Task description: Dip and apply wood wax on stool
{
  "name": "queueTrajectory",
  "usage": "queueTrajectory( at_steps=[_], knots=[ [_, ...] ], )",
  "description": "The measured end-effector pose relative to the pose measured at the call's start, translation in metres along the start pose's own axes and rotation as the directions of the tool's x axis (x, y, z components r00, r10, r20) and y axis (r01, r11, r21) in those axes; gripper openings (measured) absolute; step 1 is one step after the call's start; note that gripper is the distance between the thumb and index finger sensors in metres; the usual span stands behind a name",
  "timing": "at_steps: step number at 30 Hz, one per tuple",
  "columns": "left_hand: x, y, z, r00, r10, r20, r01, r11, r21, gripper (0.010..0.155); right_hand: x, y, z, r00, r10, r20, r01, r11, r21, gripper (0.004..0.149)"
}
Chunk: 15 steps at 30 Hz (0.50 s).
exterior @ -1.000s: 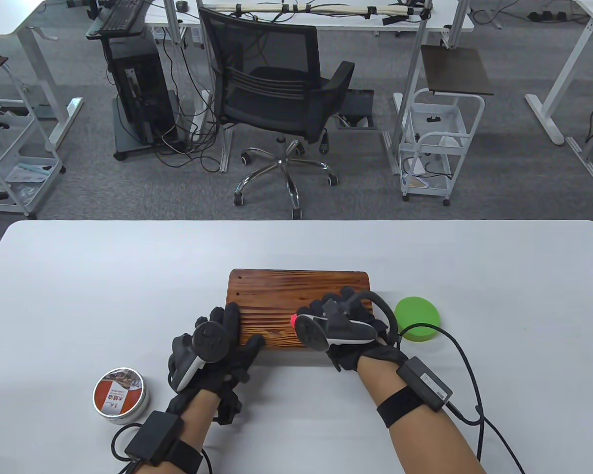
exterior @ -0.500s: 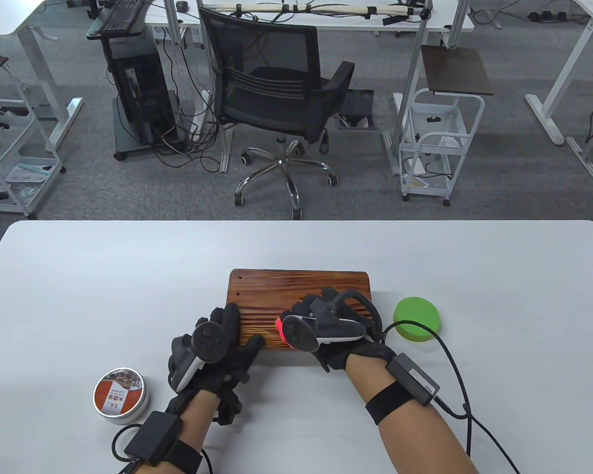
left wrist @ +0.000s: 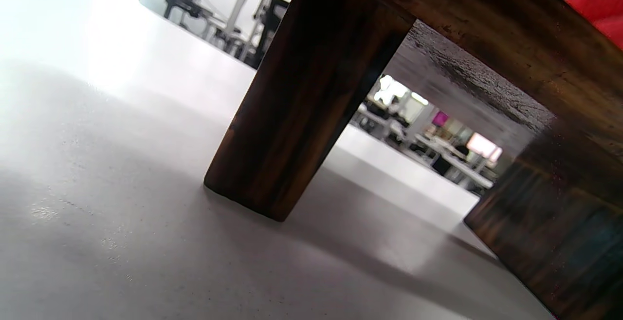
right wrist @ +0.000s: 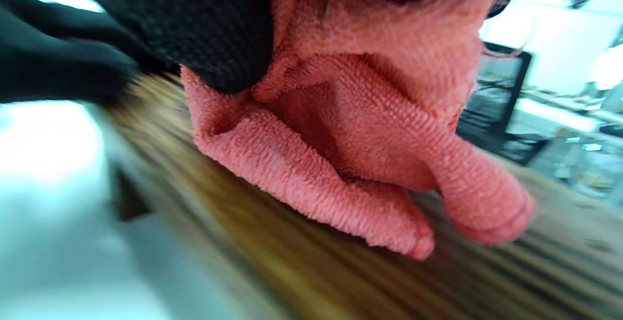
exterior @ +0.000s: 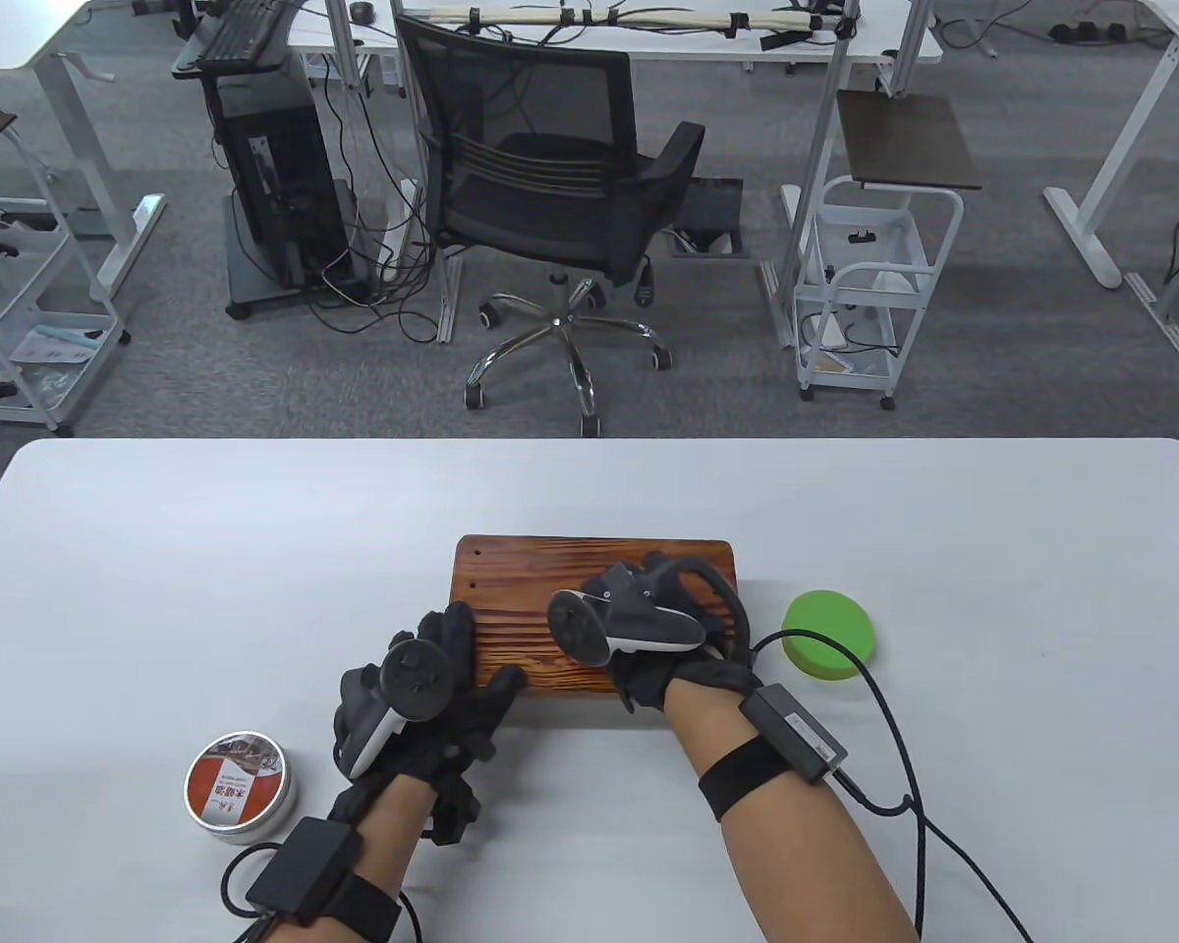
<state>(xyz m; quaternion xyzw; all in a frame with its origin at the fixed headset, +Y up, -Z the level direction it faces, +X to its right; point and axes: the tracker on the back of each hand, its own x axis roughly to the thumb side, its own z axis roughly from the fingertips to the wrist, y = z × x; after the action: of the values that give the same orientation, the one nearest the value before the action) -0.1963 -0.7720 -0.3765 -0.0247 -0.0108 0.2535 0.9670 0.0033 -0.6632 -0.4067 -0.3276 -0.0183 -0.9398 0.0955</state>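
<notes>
The wooden stool (exterior: 531,575) stands mid-table, its brown striped top facing up. My left hand (exterior: 481,653) grips its near-left corner, fingers on top and thumb at the front edge. In the left wrist view I see a stool leg (left wrist: 302,96) on the table. My right hand (exterior: 639,594) rests on the stool top right of centre and holds a pink cloth (right wrist: 350,154), pressed against the wood (right wrist: 302,271). The hand hides the cloth in the table view. The wax tin (exterior: 241,786) sits near left with its labelled lid on.
A green round disc (exterior: 830,634) lies on the white table (exterior: 255,550) just right of the stool. Glove cables trail from both wrists toward the near edge. An office chair (exterior: 550,196) and carts stand on the floor beyond the table.
My right hand has slid the cloth left and away across the stool top. The red edge of cloth seen earlier is now hidden. My left hand has not moved.
</notes>
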Motion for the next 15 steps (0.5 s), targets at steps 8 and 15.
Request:
queueTrajectory(
  at_steps=[8,15],
  knots=[
    [0.0,0.0,0.0,1.0,0.003,0.003,-0.003,1.0,-0.002,0.104,-0.011,0.0,-0.014,0.992,0.073,-0.107,-0.073,0.997,0.001,0.068],
    [-0.001,0.0,-0.001,1.0,0.003,0.002,-0.003,1.0,-0.004,0.104,0.003,-0.003,-0.024,0.994,0.066,-0.087,-0.064,0.998,0.019,0.067]
  ],
)
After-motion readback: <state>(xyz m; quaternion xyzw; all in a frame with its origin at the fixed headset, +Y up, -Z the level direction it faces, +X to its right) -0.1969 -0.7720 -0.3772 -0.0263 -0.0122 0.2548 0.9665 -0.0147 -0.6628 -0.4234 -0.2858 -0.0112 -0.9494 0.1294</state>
